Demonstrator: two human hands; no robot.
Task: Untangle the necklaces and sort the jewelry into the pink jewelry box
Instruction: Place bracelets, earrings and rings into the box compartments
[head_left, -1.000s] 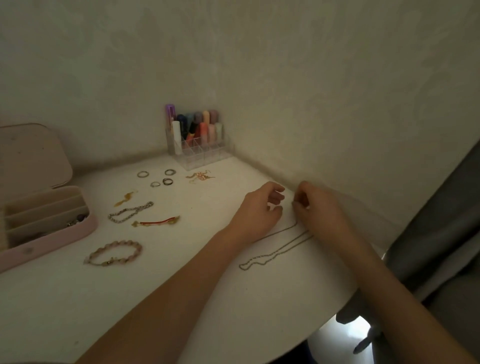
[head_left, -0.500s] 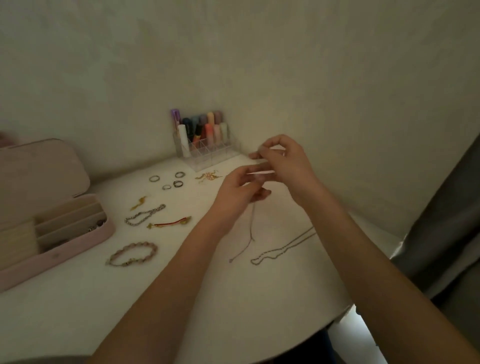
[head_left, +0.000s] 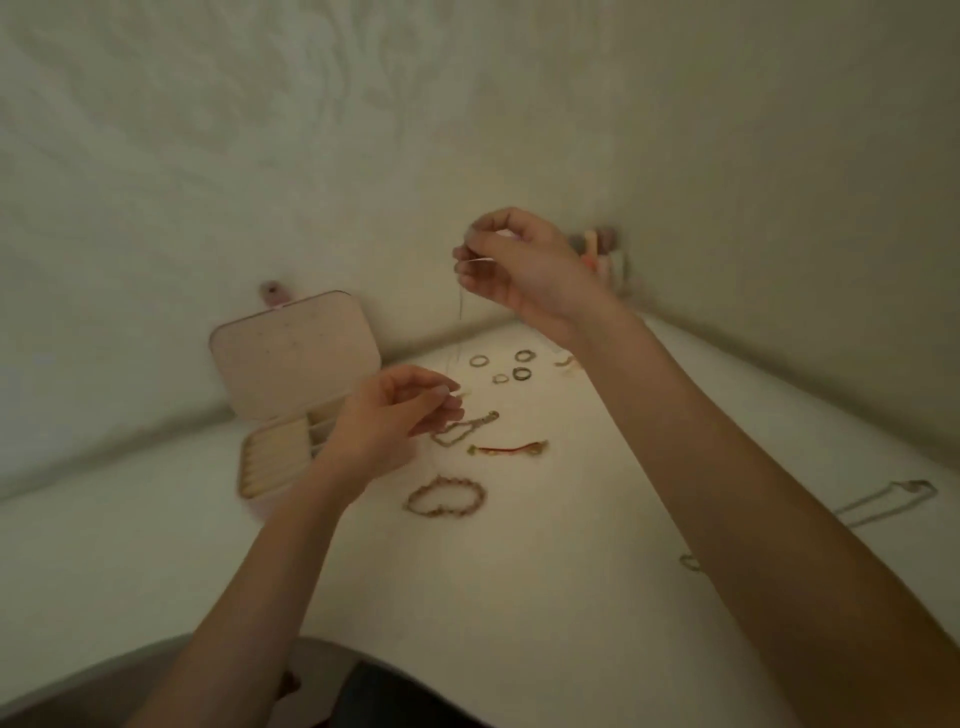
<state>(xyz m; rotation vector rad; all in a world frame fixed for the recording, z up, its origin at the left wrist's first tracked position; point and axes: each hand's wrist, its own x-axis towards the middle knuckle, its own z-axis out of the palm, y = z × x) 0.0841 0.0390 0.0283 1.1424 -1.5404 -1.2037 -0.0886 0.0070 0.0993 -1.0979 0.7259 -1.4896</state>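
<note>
My right hand (head_left: 519, 265) is raised and pinches the top of a thin necklace chain (head_left: 460, 306), which hangs down toward the table. My left hand (head_left: 395, 415) hovers lower, fingers curled near the chain's faint lower end; whether it holds the chain is unclear. The pink jewelry box (head_left: 296, 353) stands open at the left, lid up, just behind my left hand. A second necklace (head_left: 883, 501) lies on the white table (head_left: 519, 571) at the right, partly hidden by my right forearm.
On the table lie several rings (head_left: 501, 366), a silver chain bracelet (head_left: 465, 428), a red cord bracelet (head_left: 509, 448) and a beaded bracelet (head_left: 447, 497). A clear organiser with lip products (head_left: 605, 254) sits in the corner behind my right hand. Walls close in behind and right.
My right hand has lifted one chain off the table and carried it left and upward. My left hand dropped toward the box. The view swung left, so the box is now near the middle.
</note>
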